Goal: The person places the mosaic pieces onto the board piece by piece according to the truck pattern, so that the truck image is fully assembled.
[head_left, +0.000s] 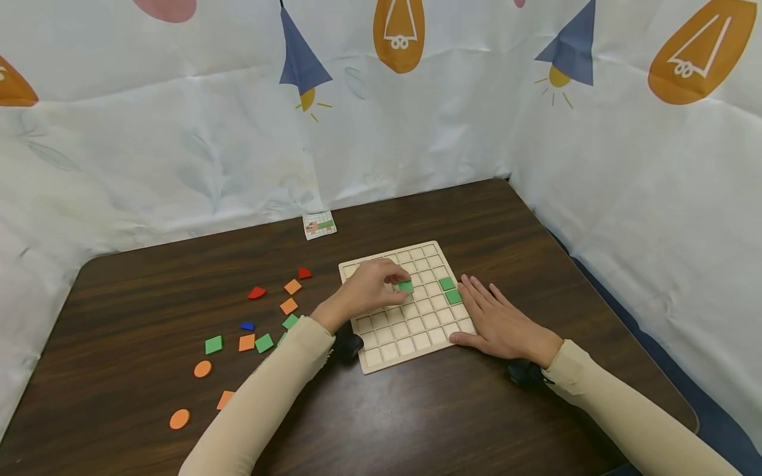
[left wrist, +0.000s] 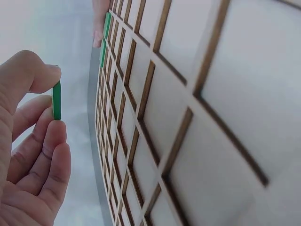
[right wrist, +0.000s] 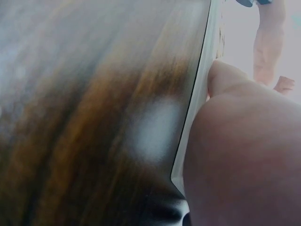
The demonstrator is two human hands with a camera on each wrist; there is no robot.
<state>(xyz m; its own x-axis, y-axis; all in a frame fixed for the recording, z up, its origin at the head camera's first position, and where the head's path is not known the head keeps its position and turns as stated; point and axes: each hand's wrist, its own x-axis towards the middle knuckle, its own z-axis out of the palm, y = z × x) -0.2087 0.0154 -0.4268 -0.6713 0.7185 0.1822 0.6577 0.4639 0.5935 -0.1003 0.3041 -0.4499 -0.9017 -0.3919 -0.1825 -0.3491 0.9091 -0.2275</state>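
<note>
My left hand pinches a green square tile above the wooden grid board. Seen from the left wrist, the tile stands edge-on between thumb and fingertips, apart from the board's surface. Two green tiles sit in cells near the board's right edge, one behind the other. Beside that edge my right hand lies flat with straight fingers, its thumb touching the board's corner region. In the right wrist view the thumb rests against the board's side.
Left of the board lie loose pieces: orange squares, green squares, orange discs, red pieces and a blue piece. A small printed pattern card lies at the table's back edge, near the white curtain.
</note>
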